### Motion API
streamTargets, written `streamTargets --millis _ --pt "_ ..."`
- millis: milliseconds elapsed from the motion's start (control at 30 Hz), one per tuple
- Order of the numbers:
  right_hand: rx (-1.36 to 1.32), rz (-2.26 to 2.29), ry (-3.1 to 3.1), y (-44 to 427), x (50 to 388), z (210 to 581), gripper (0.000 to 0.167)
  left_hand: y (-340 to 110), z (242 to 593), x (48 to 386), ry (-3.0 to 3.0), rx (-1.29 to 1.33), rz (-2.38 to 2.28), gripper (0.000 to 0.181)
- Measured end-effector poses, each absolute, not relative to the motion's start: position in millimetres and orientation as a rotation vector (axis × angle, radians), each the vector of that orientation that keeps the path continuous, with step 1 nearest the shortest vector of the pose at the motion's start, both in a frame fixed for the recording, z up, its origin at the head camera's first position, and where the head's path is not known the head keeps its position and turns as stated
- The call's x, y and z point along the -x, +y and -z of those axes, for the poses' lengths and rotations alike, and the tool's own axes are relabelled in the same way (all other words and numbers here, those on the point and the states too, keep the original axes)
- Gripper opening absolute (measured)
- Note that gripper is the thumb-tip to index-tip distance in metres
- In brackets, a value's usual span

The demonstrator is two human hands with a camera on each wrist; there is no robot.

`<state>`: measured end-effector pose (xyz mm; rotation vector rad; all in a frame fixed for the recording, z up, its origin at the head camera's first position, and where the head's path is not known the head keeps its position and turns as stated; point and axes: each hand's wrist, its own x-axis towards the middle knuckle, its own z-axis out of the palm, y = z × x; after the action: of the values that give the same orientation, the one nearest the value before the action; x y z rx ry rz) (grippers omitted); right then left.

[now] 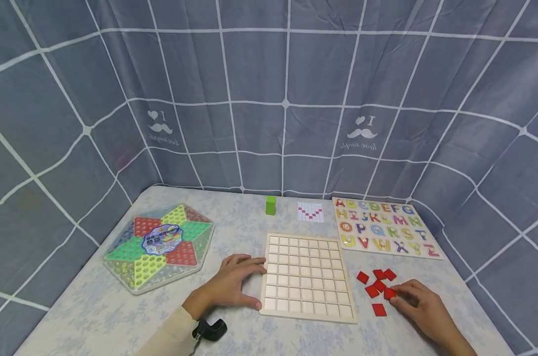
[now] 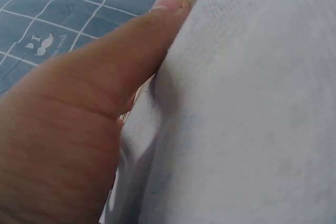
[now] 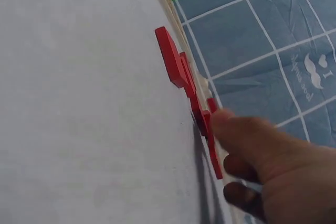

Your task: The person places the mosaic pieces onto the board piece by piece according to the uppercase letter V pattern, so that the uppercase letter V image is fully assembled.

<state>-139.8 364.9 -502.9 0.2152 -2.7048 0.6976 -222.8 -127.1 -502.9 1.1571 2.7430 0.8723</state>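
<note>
A square wooden grid board (image 1: 305,316) lies on the table between the two hands. My left hand (image 1: 233,282) rests at its left side, the thumb and fingertips spread along the edge and touching it. To the board's right, several red square tiles (image 1: 372,290) lie scattered, some overlapping. My right hand (image 1: 422,306) pinches one red tile (image 1: 389,293) at the right of this group between thumb and index finger. In the right wrist view the thumb (image 3: 223,119) meets the red tiles edge-on. The left wrist view shows the left thumb (image 2: 168,3) against the board's edge.
Behind the board stand a green block (image 1: 271,205) and a small card with a V-shaped pattern of coloured squares (image 1: 310,212). An alphabet board (image 1: 386,227) lies at the back right. A packaged star-patterned game board (image 1: 162,249) lies at left. Grey-blue curtains (image 1: 260,123) surround the table.
</note>
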Motion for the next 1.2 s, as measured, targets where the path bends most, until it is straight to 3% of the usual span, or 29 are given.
streamTargets --millis 300,533,700,933,1200 --pt "-0.473 -0.797 -2.620 322 183 477 0.024 -130 507 221 2.745 -1.152 -0.868 0.072" --pt "-0.848 -0.941 -2.459 241 238 461 0.022 -132 508 223 2.751 -1.176 -0.871 0.072" --pt "-0.949 -1.023 -2.524 184 263 462 0.018 -130 508 224 2.758 -1.153 -0.849 0.072" --pt "-0.932 -1.042 -2.652 140 273 475 0.014 -128 507 224 2.756 -1.131 -0.831 0.072" --pt "-0.901 -1.011 -2.677 131 272 487 0.013 -127 505 222 2.768 -1.148 -0.817 0.072"
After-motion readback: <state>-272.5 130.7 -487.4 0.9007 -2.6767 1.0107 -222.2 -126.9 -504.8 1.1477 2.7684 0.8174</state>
